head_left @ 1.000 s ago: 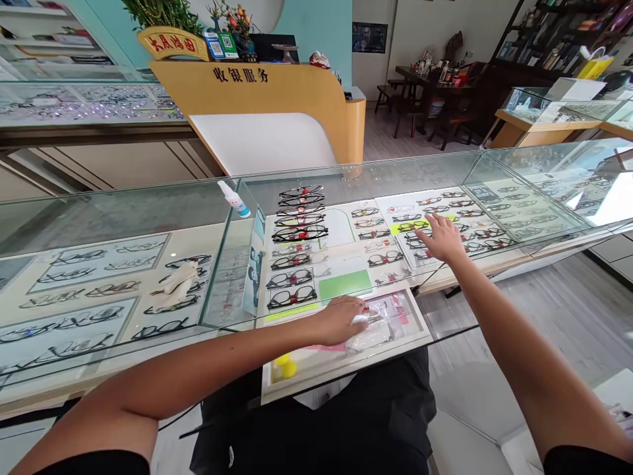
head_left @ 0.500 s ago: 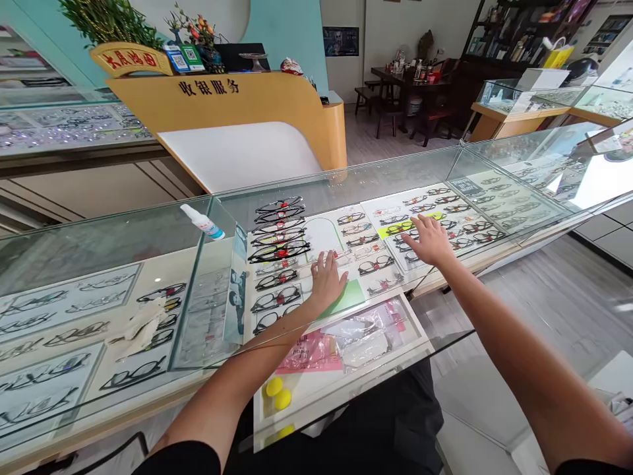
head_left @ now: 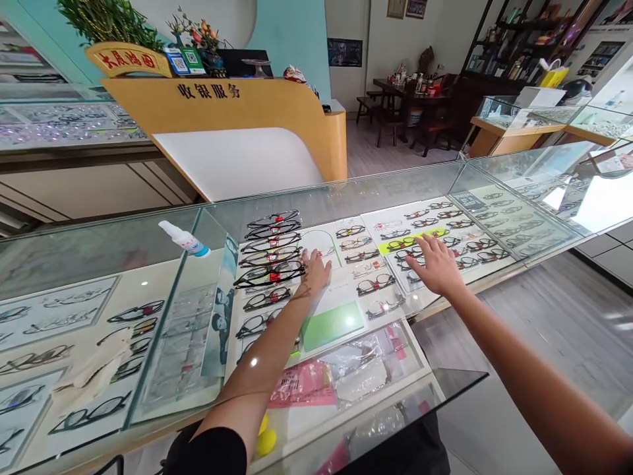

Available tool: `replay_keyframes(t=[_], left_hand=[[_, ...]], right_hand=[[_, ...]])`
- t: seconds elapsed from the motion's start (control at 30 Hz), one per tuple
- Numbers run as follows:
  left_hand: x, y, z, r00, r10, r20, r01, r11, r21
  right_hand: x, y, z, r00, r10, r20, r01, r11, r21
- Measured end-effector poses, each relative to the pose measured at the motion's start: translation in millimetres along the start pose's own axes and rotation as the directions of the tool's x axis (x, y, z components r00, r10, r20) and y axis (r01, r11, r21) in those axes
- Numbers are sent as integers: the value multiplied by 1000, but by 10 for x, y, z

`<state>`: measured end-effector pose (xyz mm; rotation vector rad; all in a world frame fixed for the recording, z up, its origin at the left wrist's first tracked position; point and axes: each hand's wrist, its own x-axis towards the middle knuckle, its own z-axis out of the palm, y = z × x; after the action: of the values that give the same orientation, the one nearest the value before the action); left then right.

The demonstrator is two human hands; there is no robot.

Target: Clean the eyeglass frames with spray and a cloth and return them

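Note:
My left hand (head_left: pixel 316 270), fingers apart, is over the glass showcase beside a stack of black glasses (head_left: pixel 274 270) with red tags. It is nearest the right ends of those frames; whether it touches them I cannot tell. Palm down, my right hand (head_left: pixel 438 266) spreads its fingers over the glass above rows of glasses (head_left: pixel 403 243) around a yellow-green strip. Neither hand holds anything visible. A green card (head_left: pixel 333 325) and more glasses (head_left: pixel 376 284) lie inside the case between my arms.
A white spray bottle (head_left: pixel 184 239) lies on the glass top at left. An open drawer (head_left: pixel 425 376) near my body holds plastic packets (head_left: pixel 301 384) and yellow round things (head_left: pixel 266 441). Beyond stand a cashier counter (head_left: pixel 222 105) and a dark table (head_left: pixel 405 86).
My left hand has moved forward and left, from beside the green card to the stacked glasses. My right hand stays spread over the case. The view has shifted slightly.

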<state>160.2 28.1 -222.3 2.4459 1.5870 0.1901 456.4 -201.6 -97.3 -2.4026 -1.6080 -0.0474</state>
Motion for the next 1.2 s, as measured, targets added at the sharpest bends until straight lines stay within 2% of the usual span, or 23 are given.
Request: replay_keyframes(t=[0.27, 0.47, 0.6, 0.73, 1.2], left_hand=[[279, -104, 79, 996, -87, -19, 87, 996, 3], [201, 56, 158, 993, -99, -59, 99, 995, -4], [107, 161, 292, 995, -96, -7, 96, 995, -26], [136, 150, 387, 990, -131, 46, 133, 990, -42], [379, 45, 393, 985, -144, 91, 154, 980, -122]], right_hand=[[-38, -18, -24, 1000, 15, -4, -15, 1000, 1], [-45, -10, -33, 1000, 5, -19, -5, 1000, -4], [-42, 19, -30, 1000, -8, -28, 8, 1000, -11], [-39, 29, -26, 1000, -11, -23, 10, 999, -35], [-44, -7, -76, 1000, 8, 9, -8, 999, -36]])
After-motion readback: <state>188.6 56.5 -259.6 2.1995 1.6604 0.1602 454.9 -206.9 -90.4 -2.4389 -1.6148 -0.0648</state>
